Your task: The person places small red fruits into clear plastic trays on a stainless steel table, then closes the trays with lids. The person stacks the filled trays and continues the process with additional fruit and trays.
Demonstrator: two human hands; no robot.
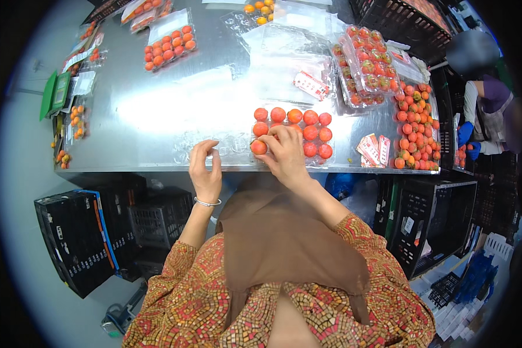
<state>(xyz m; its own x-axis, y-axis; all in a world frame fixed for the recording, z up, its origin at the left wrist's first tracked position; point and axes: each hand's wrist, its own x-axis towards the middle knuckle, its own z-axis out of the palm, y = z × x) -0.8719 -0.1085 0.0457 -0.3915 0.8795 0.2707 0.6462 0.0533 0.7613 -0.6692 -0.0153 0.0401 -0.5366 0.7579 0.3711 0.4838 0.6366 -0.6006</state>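
Observation:
My right hand point(287, 156) holds a small tomato point(258, 147) between thumb and fingers, over the left front corner of a clear plastic punnet. Rows of red tomatoes point(310, 132) sit in that punnet; my hand hides some of its places. To the left, my left hand point(206, 167) hovers over the table's front edge with thumb and fingers apart, holding nothing. Beside it a clear plastic lid or tray half point(237, 145) lies on the shiny metal table point(126, 148). Printed red and white labels point(374, 150) lie right of the punnet.
Loose tomatoes point(413, 126) are heaped at the table's right end. Stacked filled punnets point(367, 65) stand behind. Another filled punnet point(169, 48) is at the back left, near a green scale point(58, 93). Black crates point(74, 239) stand below. A co-worker's gloved hands point(465, 132) are far right.

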